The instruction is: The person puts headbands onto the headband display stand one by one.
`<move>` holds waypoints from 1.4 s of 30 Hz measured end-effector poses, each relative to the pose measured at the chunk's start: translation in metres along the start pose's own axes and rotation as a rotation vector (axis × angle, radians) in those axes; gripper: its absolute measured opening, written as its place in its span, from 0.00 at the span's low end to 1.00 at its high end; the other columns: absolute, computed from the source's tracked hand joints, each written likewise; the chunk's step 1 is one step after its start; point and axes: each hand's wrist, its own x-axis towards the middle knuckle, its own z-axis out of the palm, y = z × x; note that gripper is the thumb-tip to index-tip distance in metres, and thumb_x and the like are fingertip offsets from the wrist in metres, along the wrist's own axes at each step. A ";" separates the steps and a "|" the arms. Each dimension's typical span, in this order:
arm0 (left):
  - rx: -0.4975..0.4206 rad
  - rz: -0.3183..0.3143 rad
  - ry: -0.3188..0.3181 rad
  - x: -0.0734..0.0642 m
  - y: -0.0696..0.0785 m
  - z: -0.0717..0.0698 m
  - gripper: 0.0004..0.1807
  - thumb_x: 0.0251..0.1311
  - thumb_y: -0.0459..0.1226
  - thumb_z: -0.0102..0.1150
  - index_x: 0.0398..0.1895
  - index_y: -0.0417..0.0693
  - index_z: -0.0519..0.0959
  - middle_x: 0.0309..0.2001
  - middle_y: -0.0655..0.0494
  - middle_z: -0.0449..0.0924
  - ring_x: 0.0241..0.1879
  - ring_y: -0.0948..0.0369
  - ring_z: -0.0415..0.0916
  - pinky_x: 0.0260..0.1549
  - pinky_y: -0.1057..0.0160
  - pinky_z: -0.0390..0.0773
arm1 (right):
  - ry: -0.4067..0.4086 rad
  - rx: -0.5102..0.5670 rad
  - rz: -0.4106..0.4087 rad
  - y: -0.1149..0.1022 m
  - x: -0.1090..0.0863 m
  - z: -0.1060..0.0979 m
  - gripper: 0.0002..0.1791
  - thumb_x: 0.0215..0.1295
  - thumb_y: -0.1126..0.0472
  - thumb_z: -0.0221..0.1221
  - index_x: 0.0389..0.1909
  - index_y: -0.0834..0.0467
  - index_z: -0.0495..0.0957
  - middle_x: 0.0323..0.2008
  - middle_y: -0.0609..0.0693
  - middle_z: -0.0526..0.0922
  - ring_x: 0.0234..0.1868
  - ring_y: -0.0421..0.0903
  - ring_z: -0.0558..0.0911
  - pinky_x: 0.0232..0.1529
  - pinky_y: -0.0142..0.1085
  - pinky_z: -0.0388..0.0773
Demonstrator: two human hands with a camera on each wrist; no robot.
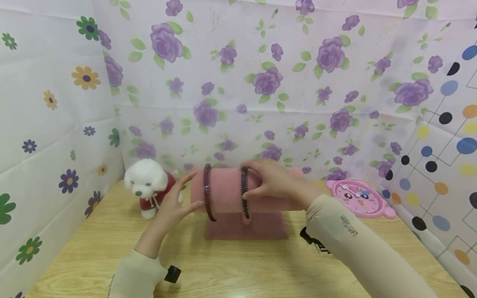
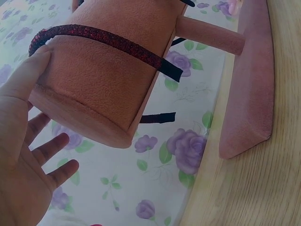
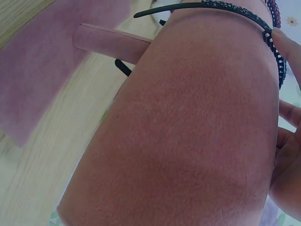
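A pink plush headband display stand (image 1: 223, 190), a thick roll on a base, stands upright with two headbands round its roll. My left hand (image 1: 173, 207) is at the roll's left end, its fingers spread; in the left wrist view its thumb tip touches the roll beside the dark red glittery headband (image 2: 101, 37). Over the roll's top, my right hand (image 1: 273, 180) holds the black beaded headband (image 1: 244, 190) between thumb and fingers. This headband (image 3: 235, 8) has toothed edges and its thin ends hang below the roll. Part of the right fingers is hidden behind the roll.
A white plush dog (image 1: 147, 182) in red clothes sits left of the stand. To the right lies a pink cartoon clock (image 1: 359, 198). A black claw-like item (image 1: 314, 240) lies partly under the right sleeve. Flowered cloth (image 1: 242, 82) hangs behind the wooden table (image 1: 223, 265).
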 end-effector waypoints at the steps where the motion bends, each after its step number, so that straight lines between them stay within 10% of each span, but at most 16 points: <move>1: 0.002 -0.002 0.000 0.000 0.000 0.000 0.45 0.54 0.41 0.68 0.74 0.67 0.55 0.76 0.55 0.52 0.72 0.47 0.55 0.67 0.37 0.59 | -0.003 0.006 0.000 -0.001 0.001 0.000 0.42 0.50 0.39 0.69 0.65 0.47 0.67 0.63 0.46 0.74 0.67 0.48 0.70 0.69 0.46 0.66; 42: 0.003 -0.012 0.001 0.000 -0.003 0.000 0.44 0.55 0.40 0.68 0.74 0.63 0.56 0.76 0.54 0.53 0.72 0.46 0.55 0.67 0.37 0.59 | 0.031 -0.018 -0.027 -0.030 0.017 0.017 0.43 0.48 0.35 0.67 0.66 0.38 0.64 0.65 0.37 0.71 0.68 0.43 0.65 0.71 0.47 0.59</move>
